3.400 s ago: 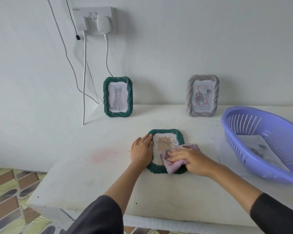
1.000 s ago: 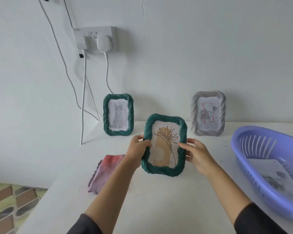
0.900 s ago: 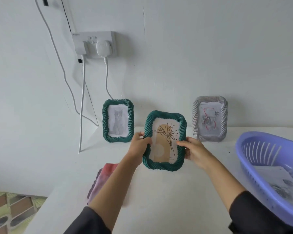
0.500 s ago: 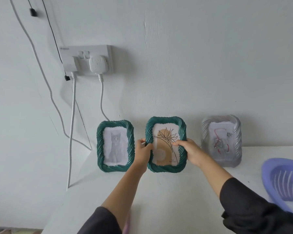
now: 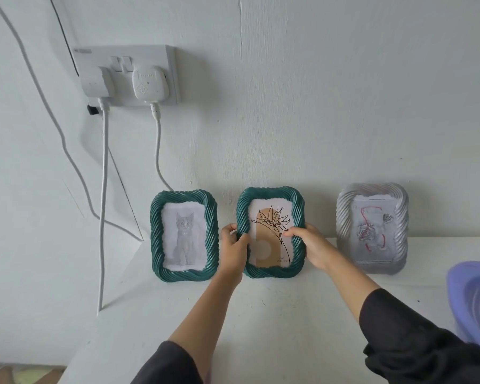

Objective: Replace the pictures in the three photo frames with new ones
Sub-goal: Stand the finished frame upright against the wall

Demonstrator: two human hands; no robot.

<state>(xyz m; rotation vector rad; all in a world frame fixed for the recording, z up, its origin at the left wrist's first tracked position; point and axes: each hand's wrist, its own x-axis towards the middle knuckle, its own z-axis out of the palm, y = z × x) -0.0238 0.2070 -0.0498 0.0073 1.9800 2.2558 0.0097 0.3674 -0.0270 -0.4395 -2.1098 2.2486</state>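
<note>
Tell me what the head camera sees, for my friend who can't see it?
Two hands, left and right, hold a green frame with a flower drawing upright on a white table by the wall. A green cat frame stands left of it, a silver rose frame right.

Both arms reach forward in dark sleeves pushed up the forearms, the left hand (image 5: 233, 249) and the right hand (image 5: 308, 245) each curled closed with thumb in front, gripping opposite side edges of the same upright object.
</note>
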